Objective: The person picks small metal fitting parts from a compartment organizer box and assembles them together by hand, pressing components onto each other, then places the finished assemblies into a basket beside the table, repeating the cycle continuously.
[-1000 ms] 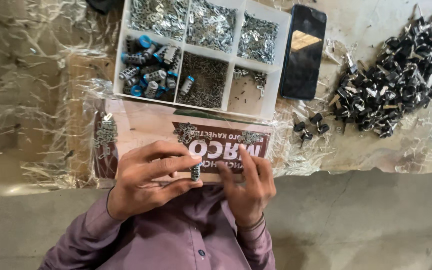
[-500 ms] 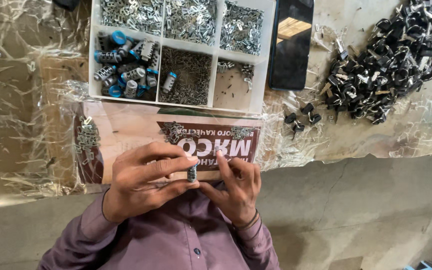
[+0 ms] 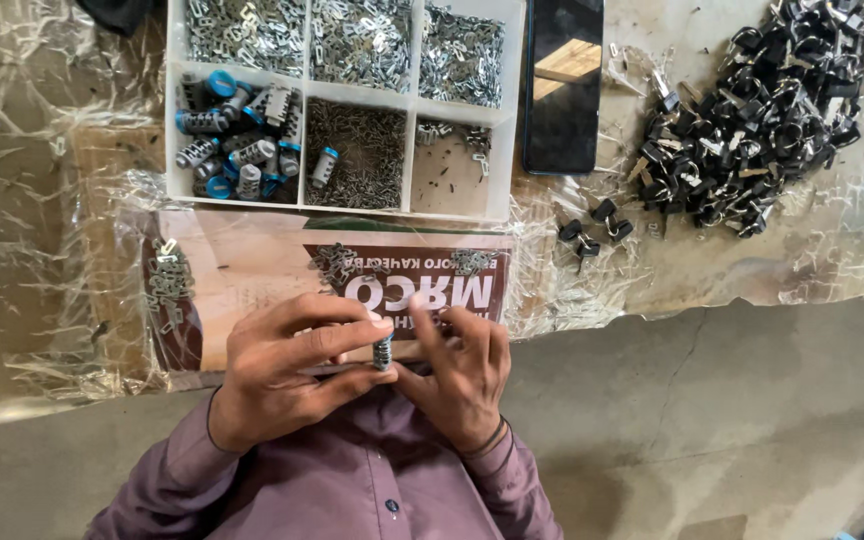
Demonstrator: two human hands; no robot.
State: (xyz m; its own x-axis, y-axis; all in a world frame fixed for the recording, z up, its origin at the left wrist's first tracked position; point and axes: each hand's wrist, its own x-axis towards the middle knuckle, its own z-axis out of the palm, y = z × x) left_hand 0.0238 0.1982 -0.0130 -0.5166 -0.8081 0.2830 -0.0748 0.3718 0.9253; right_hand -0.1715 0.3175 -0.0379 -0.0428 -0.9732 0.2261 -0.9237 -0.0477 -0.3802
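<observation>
The left hand (image 3: pixel 282 375) pinches a small ribbed metal cylinder (image 3: pixel 383 352) upright just above the printed cardboard sheet (image 3: pixel 252 270), while the right hand (image 3: pixel 457 375) fingertips work on it and should, I think, stay steady.

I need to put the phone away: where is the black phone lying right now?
In the head view the black phone lies flat at the top, right beside the white compartment tray and left of the heap of black parts.
</observation>
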